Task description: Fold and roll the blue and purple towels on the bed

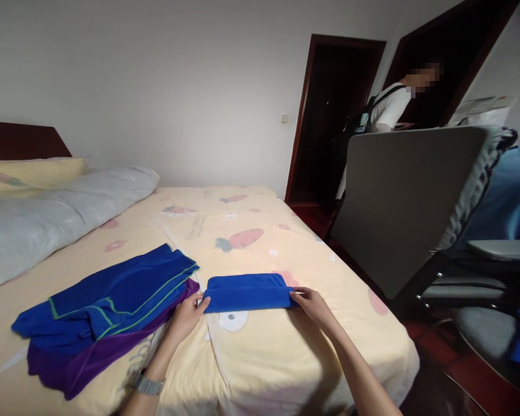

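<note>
A blue cloth [247, 292], folded into a long flat strip, lies on the bed in front of me. My left hand [190, 315] pinches its near left corner between thumb and fingers. At the opposite end, my right hand [312, 303] grips the right edge the same way. The cloth's far layer shows beyond the folded near flap. Left of it lies a crumpled pile: a blue cloth with green edging [125, 283] on top of a purple cloth [86, 364]. My left wrist wears a watch [148, 382].
The bed [260, 358] has a yellow sheet with carrot prints. A grey rolled quilt [69, 214] and a yellow pillow [34, 170] lie at the left. Beyond the bed's right edge stand a large grey panel [407, 196] and a stool [485, 332]. A person [390, 107] with a backpack is near the doorway.
</note>
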The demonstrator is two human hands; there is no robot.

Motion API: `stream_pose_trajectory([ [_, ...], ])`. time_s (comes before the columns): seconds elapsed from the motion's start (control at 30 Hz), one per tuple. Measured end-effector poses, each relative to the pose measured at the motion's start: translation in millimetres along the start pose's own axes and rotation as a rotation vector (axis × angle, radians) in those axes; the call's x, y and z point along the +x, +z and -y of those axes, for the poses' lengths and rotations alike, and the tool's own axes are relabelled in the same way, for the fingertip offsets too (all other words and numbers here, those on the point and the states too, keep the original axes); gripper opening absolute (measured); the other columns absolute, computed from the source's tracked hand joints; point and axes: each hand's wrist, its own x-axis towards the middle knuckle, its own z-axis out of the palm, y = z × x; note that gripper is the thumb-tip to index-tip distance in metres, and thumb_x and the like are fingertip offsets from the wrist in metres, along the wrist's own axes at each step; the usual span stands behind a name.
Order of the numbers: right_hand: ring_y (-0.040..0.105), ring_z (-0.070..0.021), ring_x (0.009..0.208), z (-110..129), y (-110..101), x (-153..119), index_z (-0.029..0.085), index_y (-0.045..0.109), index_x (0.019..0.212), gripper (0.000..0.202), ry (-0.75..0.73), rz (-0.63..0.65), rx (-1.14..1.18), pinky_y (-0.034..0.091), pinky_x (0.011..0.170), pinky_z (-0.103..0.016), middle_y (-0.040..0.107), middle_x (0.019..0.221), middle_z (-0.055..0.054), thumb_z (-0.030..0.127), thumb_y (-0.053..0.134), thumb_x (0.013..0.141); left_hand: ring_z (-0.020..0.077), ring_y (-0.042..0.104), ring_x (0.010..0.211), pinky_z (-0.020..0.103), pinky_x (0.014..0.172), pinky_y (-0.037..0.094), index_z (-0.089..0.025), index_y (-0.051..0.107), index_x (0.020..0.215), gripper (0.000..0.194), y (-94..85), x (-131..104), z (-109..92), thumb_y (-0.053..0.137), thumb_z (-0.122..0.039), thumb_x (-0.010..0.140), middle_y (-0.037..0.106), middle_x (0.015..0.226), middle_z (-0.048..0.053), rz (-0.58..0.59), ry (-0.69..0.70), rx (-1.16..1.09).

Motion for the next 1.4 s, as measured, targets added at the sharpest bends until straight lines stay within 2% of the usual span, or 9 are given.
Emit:
stream_pose_trajectory([
  [0.17,0.07,-0.0202,0.073,6,4,-1,0.016,0.065,0.103,0.036,0.012,-0.007,0.049,0.055,0.06,-0.027,0.074,0.083,-0.007,0.041,0.068,0.078,0.0207,0.069,0.074,0.026,0.058,0.051,-0.021,0.062,0.084,0.045,2.5,-2,-4,0.061,-0.065,0.072,0.073,0.082,0.004,0.009,-0.034,-0.171],
  [0.6,0.069,-0.023,0.08,13,-16,-26,0.018,0.059,0.116,0.046,-0.121,0.095,0.037,0.054,0.072,-0.034,0.074,0.083,-0.005,0.041,0.065,0.077,0.0148,0.06,0.057,0.023,0.05,0.045,-0.02,0.056,0.075,0.043,-9.5,-26,-14,0.073,-0.058,0.065,0.061,0.066,-0.004,0.01,-0.042,-0.41],
  [0.7,0.068,-0.0228,0.079,11,-23,-43,0.021,0.059,0.114,0.035,-0.127,0.162,-0.197,0.053,0.072,-0.034,0.072,0.085,-0.005,0.035,0.059,0.082,0.0139,0.06,0.055,0.027,0.049,0.048,-0.021,0.06,0.09,0.039,-13.2,-43,-8,0.072,-0.05,0.067,0.068,0.092,0.003,0.048,0.019,-0.254],
  [0.8,0.064,-0.026,0.1,16,-26,-58,0.024,0.062,0.112,0.031,-0.298,0.089,-0.439,0.051,0.087,-0.039,0.067,0.109,-0.008,0.027,0.057,0.081,0.0196,0.067,0.072,0.033,0.068,0.056,-0.024,0.065,0.098,0.028,-17.8,-58,-9,0.065,-0.042,0.077,0.068,0.107,0.007,0.015,0.196,0.055],
  [0.9,0.052,-0.0266,0.123,23,-27,-67,0.029,0.062,0.119,0.044,-0.487,0.144,-0.536,0.042,0.105,-0.04,0.056,0.129,-0.007,0.017,0.057,0.076,0.0276,0.063,0.111,0.037,0.095,0.052,-0.029,0.069,0.103,0.025,-24.3,-68,-16,0.065,-0.037,0.079,0.065,0.123,0.008,0.043,0.398,0.225],
  [1.0,0.047,-0.0268,0.127,26,-23,-69,0.03,0.061,0.124,0.062,-0.513,0.286,-0.591,0.041,0.106,-0.037,0.054,0.133,-0.006,0.009,0.056,0.067,0.028,0.058,0.121,0.037,0.104,0.047,-0.035,0.069,0.111,0.038,-28.5,-72,-21,0.067,-0.025,0.074,0.064,0.129,0.004,0.176,0.502,0.321],
  [1.13,0.052,-0.0279,0.12,25,-21,-62,0.027,0.063,0.122,0.06,-0.491,0.256,-0.61,0.043,0.103,-0.039,0.061,0.126,-0.006,0.009,0.054,0.065,0.0247,0.061,0.117,0.031,0.099,0.048,-0.032,0.067,0.111,0.046,-27.7,-65,-17,0.057,-0.013,0.071,0.068,0.122,0.002,0.212,0.493,0.319],
  [1.27,0.061,-0.0263,0.108,26,-20,-46,0.025,0.065,0.12,0.043,-0.39,0.21,-0.456,0.048,0.096,-0.039,0.068,0.116,-0.006,0.02,0.055,0.079,0.0198,0.069,0.089,0.025,0.076,0.054,-0.025,0.063,0.11,0.033,-24.1,-46,-8,0.054,-0.022,0.078,0.071,0.112,0.005,0.214,0.358,0.187],
  [1.4,0.068,-0.0234,0.097,26,-13,-21,0.022,0.061,0.126,0.041,-0.287,0.15,-0.24,0.054,0.087,-0.035,0.07,0.116,-0.007,0.031,0.053,0.087,0.0218,0.07,0.096,0.027,0.081,0.054,-0.023,0.061,0.11,0.031,-17.4,-17,-4,0.047,-0.035,0.085,0.074,0.104,0.005,0.121,0.226,0.073],
])
